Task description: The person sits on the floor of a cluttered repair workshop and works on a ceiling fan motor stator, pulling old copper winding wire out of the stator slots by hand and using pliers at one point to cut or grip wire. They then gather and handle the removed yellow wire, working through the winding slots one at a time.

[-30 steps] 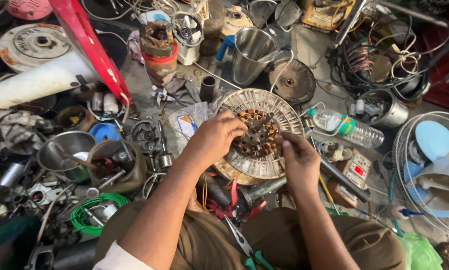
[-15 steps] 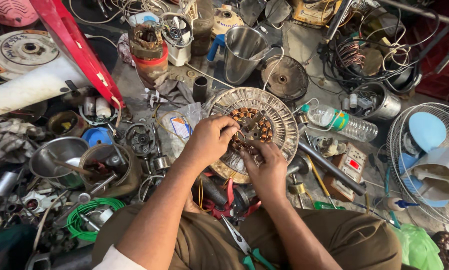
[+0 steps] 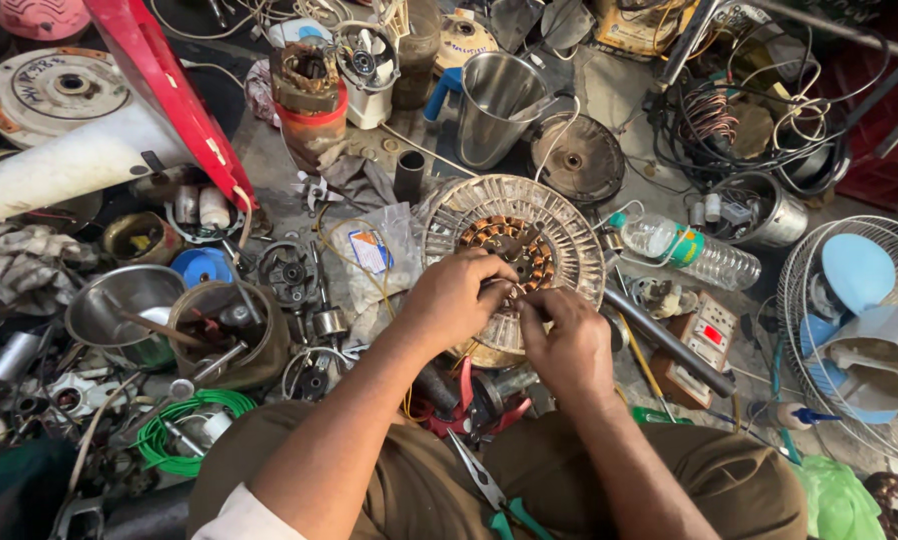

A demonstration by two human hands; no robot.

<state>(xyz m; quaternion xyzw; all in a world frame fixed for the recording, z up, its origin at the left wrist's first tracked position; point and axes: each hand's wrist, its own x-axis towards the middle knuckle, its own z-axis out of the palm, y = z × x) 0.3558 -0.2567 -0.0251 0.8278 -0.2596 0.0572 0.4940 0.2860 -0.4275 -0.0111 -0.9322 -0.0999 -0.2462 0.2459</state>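
Copper windings show at the heart of the round, ribbed grey metal fan motor (image 3: pixel 559 225), which lies on the floor just in front of my knees. My left hand (image 3: pixel 456 300) is curled over its near rim, the grip closed, though I cannot tell whether it pinches a wire or only steadies the casing. My right hand (image 3: pixel 567 340) sits just beside it, fingertips drawn together on something small at the rim; what it is I cannot make out.

I judge the job to be midway: the motor lies opened with its coils bare, and both hands are busy at one spot.

Bare concrete floor (image 3: pixel 619 95) serves as the bench, crowded with parts: a steel jug (image 3: pixel 494 95), a clear plastic bottle with a green label (image 3: pixel 694 250), red-handled pliers (image 3: pixel 466 400), a coil of green wire (image 3: pixel 174 432), and a caged fan with blue blades (image 3: pixel 859 330) well apart on the right.
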